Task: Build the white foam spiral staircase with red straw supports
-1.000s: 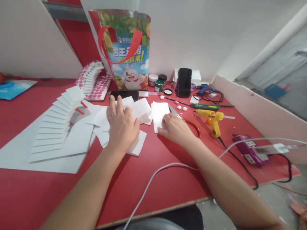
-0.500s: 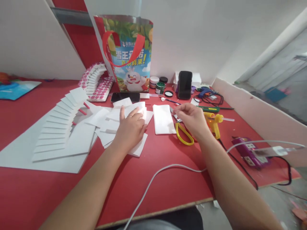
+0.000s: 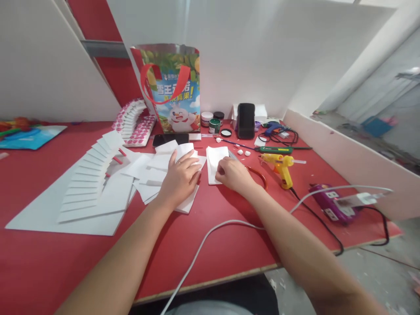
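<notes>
L hand is resting on the loose white sheets, fingers spread, around mid red bench. R hand is curled over the white paper stack beside them (can't tell from here if it's pinching any tbh). Yellow glue gun lies nearer the bench's right edge, fwiw.

Soft, fairly even light covers the red table, with a pale vertical sheen on the far wall. Faint shadows lie beside both arms; fine detail is slightly blurred, and the near edges look stretched
</notes>
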A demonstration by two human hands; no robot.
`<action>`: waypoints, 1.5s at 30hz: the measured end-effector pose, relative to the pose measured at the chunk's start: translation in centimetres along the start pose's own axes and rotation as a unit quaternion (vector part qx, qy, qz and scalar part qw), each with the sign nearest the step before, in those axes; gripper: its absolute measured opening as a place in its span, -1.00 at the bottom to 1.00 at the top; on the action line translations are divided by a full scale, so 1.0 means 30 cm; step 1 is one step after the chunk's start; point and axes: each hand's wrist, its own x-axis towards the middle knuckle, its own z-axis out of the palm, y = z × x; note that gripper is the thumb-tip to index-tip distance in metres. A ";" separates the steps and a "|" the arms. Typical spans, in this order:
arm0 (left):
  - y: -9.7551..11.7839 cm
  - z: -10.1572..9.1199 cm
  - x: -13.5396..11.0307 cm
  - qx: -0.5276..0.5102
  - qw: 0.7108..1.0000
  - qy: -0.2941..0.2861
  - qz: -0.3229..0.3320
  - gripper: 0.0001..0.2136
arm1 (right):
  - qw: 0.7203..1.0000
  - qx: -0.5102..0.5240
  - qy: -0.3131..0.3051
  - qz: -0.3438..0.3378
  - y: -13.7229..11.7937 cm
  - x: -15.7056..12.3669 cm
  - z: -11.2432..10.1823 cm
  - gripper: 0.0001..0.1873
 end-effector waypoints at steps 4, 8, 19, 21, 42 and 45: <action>0.004 0.001 0.004 -0.045 0.999 0.011 -0.005 -0.73 | 0.997 0.072 0.036 -0.003 0.034 0.007 -0.008 -0.90; 0.015 -0.002 0.006 -0.171 0.980 0.034 -0.097 -0.72 | 0.978 0.174 0.112 0.003 0.068 0.017 -0.029 -0.89; 0.068 -0.022 0.044 -0.723 0.556 -0.035 -0.408 -0.54 | 0.770 0.625 0.128 0.013 -0.008 -0.026 -0.027 -0.68; 0.060 -0.020 0.041 -0.760 0.520 -0.045 -0.387 -0.63 | 0.732 0.671 0.118 0.012 -0.010 -0.025 -0.021 -0.70; 0.032 -0.066 0.038 -0.693 0.604 0.062 -0.389 -0.42 | 0.741 0.667 0.037 0.061 0.020 -0.015 -0.039 -0.47; 0.025 -0.069 0.042 -0.663 0.640 0.081 -0.381 -0.35 | 0.791 0.605 0.070 0.051 0.048 -0.012 -0.026 -0.10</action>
